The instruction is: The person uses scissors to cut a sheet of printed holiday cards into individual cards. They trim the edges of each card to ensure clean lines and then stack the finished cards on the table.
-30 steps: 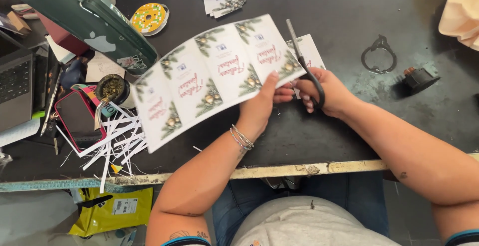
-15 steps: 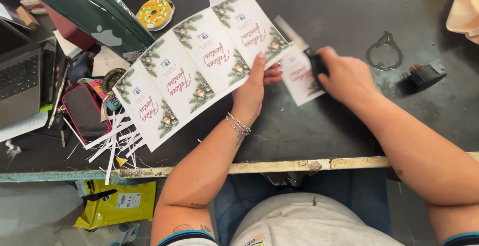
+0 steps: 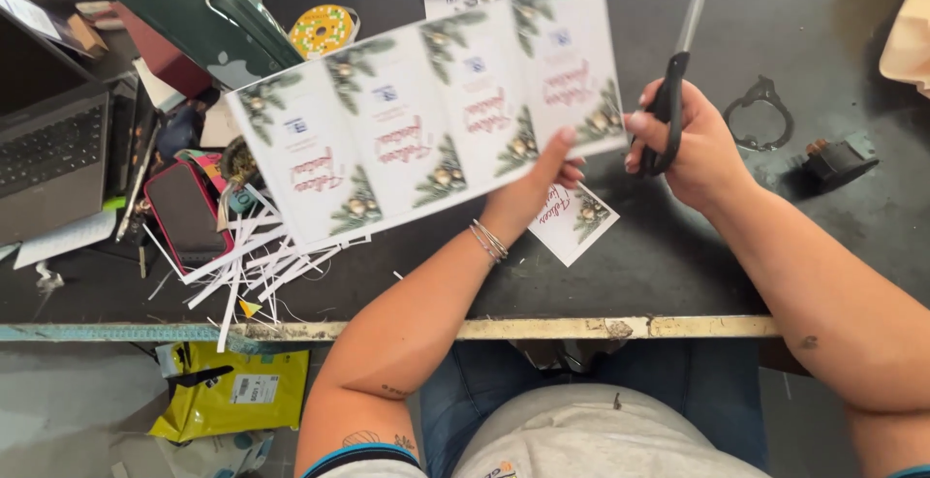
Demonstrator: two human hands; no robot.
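Left hand fingers pinched lower right edge of printed card sheet, held tilted above table. Right hand fingers wrapped through scissors handles, blades upward. Cut card lay on table below; paper strips left.

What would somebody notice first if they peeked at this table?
Probably the long strip of printed cards with pine sprigs and gold baubles, held up in the middle by the left hand. Next, the black-handled scissors in the right hand, blades pointing up and away. Then the heap of thin white paper strips on the dark table, left of the arms.
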